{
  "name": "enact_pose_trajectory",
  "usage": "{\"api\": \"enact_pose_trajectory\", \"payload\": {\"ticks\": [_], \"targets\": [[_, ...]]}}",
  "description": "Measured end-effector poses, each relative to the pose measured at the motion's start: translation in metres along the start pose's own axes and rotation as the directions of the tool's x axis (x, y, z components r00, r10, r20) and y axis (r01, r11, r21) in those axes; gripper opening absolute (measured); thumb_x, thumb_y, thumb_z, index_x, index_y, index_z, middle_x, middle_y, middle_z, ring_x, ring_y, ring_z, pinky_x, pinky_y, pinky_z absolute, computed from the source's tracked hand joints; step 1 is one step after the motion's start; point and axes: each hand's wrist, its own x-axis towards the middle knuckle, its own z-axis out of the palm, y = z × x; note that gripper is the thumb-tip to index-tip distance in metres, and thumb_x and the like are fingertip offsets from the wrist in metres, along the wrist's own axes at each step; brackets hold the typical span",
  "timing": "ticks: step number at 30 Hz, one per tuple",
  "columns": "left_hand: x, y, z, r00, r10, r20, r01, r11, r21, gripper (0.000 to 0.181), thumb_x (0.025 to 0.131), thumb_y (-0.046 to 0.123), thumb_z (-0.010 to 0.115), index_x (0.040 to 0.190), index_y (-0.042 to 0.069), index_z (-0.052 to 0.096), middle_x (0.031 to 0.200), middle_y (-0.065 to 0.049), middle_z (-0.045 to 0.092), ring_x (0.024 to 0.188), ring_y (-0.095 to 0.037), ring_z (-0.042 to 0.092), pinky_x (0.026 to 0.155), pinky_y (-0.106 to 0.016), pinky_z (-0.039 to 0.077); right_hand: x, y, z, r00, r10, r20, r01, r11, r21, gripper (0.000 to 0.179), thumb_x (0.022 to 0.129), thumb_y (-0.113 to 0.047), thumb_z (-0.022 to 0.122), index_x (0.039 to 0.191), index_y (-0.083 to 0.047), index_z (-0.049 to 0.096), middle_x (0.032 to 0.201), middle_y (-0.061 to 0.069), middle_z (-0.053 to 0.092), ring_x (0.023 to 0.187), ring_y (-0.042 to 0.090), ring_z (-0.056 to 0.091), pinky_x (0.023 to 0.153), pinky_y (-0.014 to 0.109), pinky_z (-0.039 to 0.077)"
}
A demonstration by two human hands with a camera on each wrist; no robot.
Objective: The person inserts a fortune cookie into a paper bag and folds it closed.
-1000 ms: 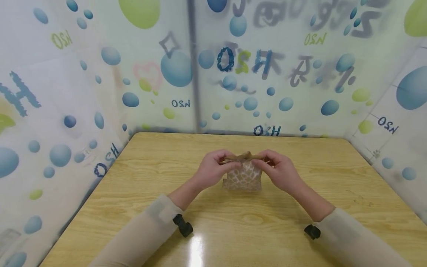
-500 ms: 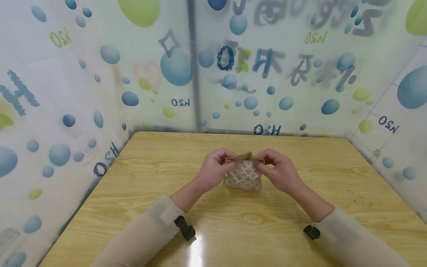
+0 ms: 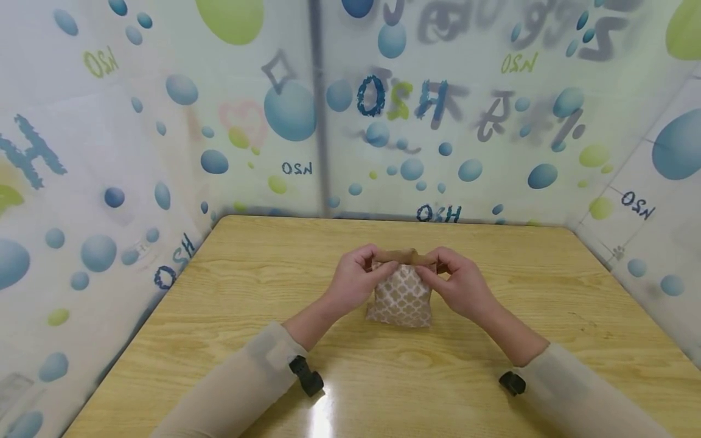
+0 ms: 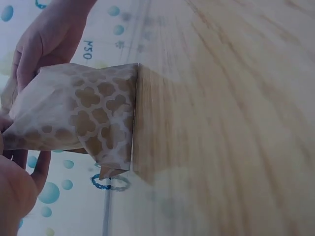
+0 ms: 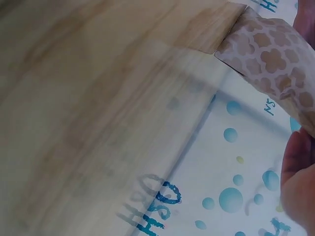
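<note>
A small brown paper bag (image 3: 404, 297) with a white lattice pattern stands near the middle of the table, its top at the level of both hands. The left hand (image 3: 356, 278) pinches the bag's upper left edge between thumb and fingers. On the other side, the right hand (image 3: 459, 280) pinches the upper right edge in the same way. Plain brown paper shows along the top between the two thumbs. In the left wrist view the paper bag (image 4: 101, 105) has its base against the tabletop and narrows toward the hands. The bag's contents, if any, are hidden.
The wooden table (image 3: 274, 255) meets patterned walls (image 3: 471, 134) at the back and sides. Dark straps (image 3: 306, 376) hang at the sleeve cuffs. Light glares off the table's near part.
The bag's patterned front now looks taller and flatter, its lower edge nearer the person. The peaked brown paper at the top has flattened into a strip. Both hands stay almost in place.
</note>
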Motion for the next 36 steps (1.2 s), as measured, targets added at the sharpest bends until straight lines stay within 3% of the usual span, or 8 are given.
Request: {"api": "enact_pose_trajectory", "payload": {"ticks": [6, 12, 17, 24, 28, 32, 36], "targets": [[0.0012, 0.0042, 0.0009, 1.000, 0.008, -0.011, -0.008, 1.000, -0.013, 0.005, 0.100, 0.002, 0.076, 0.102, -0.003, 0.076, 0.084, 0.005, 0.067, 0.067, -0.009, 0.048, 0.060, -0.020, 0.043, 0.0002, -0.0015, -0.0009, 0.999, -0.039, -0.007, 0.039, 0.999, 0.028, 0.009, 0.103, -0.001, 0.072, 0.105, -0.009, 0.075, 0.092, 0.000, 0.067, 0.083, 0.007, 0.060, 0.075, 0.024, 0.053], [0.0031, 0.0075, -0.0014, 0.997, 0.013, -0.076, -0.012, 1.000, 0.006, 0.010, 0.099, 0.011, 0.082, 0.103, 0.002, 0.082, 0.085, 0.001, 0.077, 0.067, -0.009, 0.055, 0.059, -0.021, 0.045, 0.0019, -0.0027, -0.0032, 0.999, 0.011, -0.035, -0.012, 1.000, -0.018, 0.007, 0.105, -0.009, 0.074, 0.108, -0.012, 0.080, 0.103, 0.004, 0.078, 0.091, 0.003, 0.069, 0.080, 0.027, 0.060], [0.0007, 0.0053, -0.0005, 0.996, 0.039, -0.076, -0.037, 0.999, 0.029, 0.013, 0.099, 0.017, 0.083, 0.105, 0.005, 0.084, 0.075, 0.001, 0.070, 0.058, -0.009, 0.045, 0.054, -0.023, 0.038, 0.0016, -0.0025, -0.0020, 0.999, 0.037, 0.012, -0.037, 0.999, -0.021, 0.006, 0.105, -0.017, 0.076, 0.109, -0.013, 0.078, 0.104, 0.002, 0.076, 0.091, 0.007, 0.071, 0.084, 0.030, 0.062], [-0.0003, 0.0011, -0.0006, 0.989, 0.115, -0.090, -0.106, 0.990, 0.099, 0.012, 0.100, 0.017, 0.082, 0.096, 0.006, 0.083, 0.074, 0.001, 0.066, 0.063, -0.009, 0.049, 0.057, -0.022, 0.040, 0.0011, 0.0005, 0.0003, 0.997, -0.069, -0.046, 0.067, 0.996, -0.057, 0.008, 0.103, -0.007, 0.076, 0.097, -0.012, 0.074, 0.088, -0.002, 0.071, 0.079, 0.006, 0.066, 0.072, 0.029, 0.059], [-0.0018, 0.0023, -0.0010, 0.995, 0.082, -0.060, -0.077, 0.993, 0.089, 0.010, 0.101, 0.013, 0.081, 0.095, 0.005, 0.080, 0.080, 0.000, 0.067, 0.066, -0.010, 0.050, 0.059, -0.022, 0.042, -0.0008, 0.0026, 0.0014, 0.994, -0.101, -0.029, 0.100, 0.994, -0.050, 0.007, 0.104, -0.005, 0.074, 0.100, -0.010, 0.075, 0.091, -0.002, 0.070, 0.083, 0.005, 0.064, 0.071, 0.026, 0.057], [-0.0025, 0.0039, -0.0012, 0.999, 0.049, -0.023, -0.047, 0.997, 0.069, 0.006, 0.100, 0.008, 0.079, 0.098, 0.003, 0.077, 0.087, -0.001, 0.067, 0.064, -0.010, 0.047, 0.058, -0.022, 0.041, -0.0015, 0.0020, 0.0020, 0.991, -0.130, -0.010, 0.130, 0.991, -0.031, 0.009, 0.103, -0.002, 0.074, 0.105, -0.011, 0.077, 0.098, 0.003, 0.073, 0.089, 0.006, 0.064, 0.079, 0.025, 0.058], [-0.0016, 0.0045, -0.0023, 0.999, 0.044, 0.022, -0.045, 0.998, 0.038, 0.008, 0.101, 0.006, 0.077, 0.108, 0.001, 0.076, 0.094, -0.008, 0.070, 0.059, -0.009, 0.042, 0.055, -0.022, 0.039, -0.0018, 0.0010, 0.0023, 0.989, -0.146, -0.011, 0.146, 0.989, -0.020, 0.018, 0.101, 0.003, 0.073, 0.107, -0.013, 0.078, 0.100, 0.005, 0.074, 0.089, 0.005, 0.064, 0.078, 0.026, 0.058]]}}
